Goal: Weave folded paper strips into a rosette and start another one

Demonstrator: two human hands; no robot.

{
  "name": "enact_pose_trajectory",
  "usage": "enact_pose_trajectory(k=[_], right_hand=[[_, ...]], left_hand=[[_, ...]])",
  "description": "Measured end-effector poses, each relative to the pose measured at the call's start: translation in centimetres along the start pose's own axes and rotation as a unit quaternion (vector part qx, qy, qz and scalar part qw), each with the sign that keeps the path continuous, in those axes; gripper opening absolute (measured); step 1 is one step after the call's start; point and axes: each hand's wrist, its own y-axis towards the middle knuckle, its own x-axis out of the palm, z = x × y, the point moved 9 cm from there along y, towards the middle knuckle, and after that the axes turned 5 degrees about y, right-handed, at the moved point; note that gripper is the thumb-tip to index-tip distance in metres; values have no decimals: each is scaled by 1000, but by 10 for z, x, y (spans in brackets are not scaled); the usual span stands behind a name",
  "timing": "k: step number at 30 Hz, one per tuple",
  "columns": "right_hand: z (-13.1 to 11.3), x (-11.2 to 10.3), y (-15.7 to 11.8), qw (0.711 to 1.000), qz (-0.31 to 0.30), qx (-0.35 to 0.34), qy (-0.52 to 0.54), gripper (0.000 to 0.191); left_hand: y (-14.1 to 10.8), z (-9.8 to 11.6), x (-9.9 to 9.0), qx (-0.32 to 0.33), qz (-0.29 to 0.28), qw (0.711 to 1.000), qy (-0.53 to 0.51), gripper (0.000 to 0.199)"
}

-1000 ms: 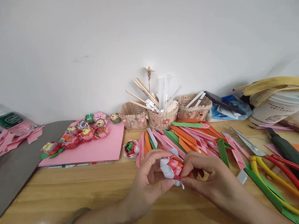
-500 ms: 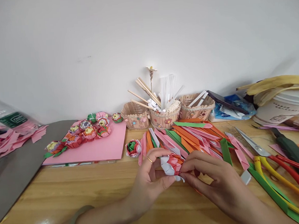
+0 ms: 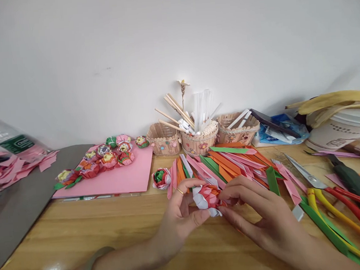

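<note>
A folded paper flower (image 3: 208,196), with white outer petals and red, pink and orange inner ones, is held above the wooden table. My left hand (image 3: 181,217) grips its left side between thumb and fingers; a ring is on one finger. At the flower's right side, my right hand (image 3: 253,212) has its thumb and fingertips closed on the petals. Behind my hands lies a pile of folded paper strips (image 3: 228,164) in pink, orange, green and white. Another paper flower (image 3: 161,178), green in the centre, sits left of the pile.
Several finished flowers (image 3: 107,159) rest on pink paper (image 3: 133,177) at the left. Three small baskets (image 3: 199,144) stand along the wall. Scissors (image 3: 309,177), yellow-handled scissors (image 3: 324,211) and a white tub (image 3: 336,130) are at the right, a bottle (image 3: 10,136) far left.
The flower has turned slightly, showing more white petals at its lower edge. My right fingers have shifted a little on its right side. My left hand keeps its hold.
</note>
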Motion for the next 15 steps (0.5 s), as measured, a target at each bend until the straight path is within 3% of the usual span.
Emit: enact_pose_trajectory(k=[7,11,15], right_hand=[[-11,-1,-11,982,23,-102,-157,9],[-20,-8,-9,978,50,-121,-163,12],[-20,-6,-7,984,35,-108,-141,9]], left_hand=[[-2,0,1,6,4,1000,15,35],[-2,0,1,7,5,1000,13,35],[-1,2,1,11,6,1000,20,35]])
